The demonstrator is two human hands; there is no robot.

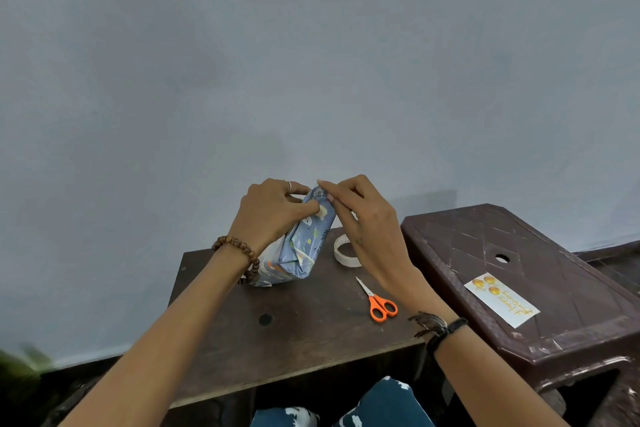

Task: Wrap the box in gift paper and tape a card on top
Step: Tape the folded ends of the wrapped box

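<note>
Left hand (pixel 273 210) grips the wrapped box (pixel 300 243) from its left side, thumb pressed across the blue printed gift paper near the upper end, fingers curled behind. Box stands tilted on the dark wooden surface (pixel 277 333), near end resting down, far end raised between the two hands. Long axis runs away from the person, leaning up and slightly right.

Near end already folded shut, flaps lying flat. The raised far end looks like the one being worked.

Right hand (pixel 360 215) meets that top end from the right, thumb and forefinger pinched at the paper's edge; whether a strip of tape sits in the pinch, cannot tell. Both hands equally close to the box, touching it.

Tape roll (pixel 344 251) lies on the surface just right of the box, under the right wrist. Orange-handled scissors (pixel 377 302) nearer the person, blades pointing toward the box.

Far right, on the brown plastic stool (pixel 554 288): the greeting card (pixel 502 302), well apart from the box. Judgement: right hand is nearer for fetching it once this end is sealed.
</note>
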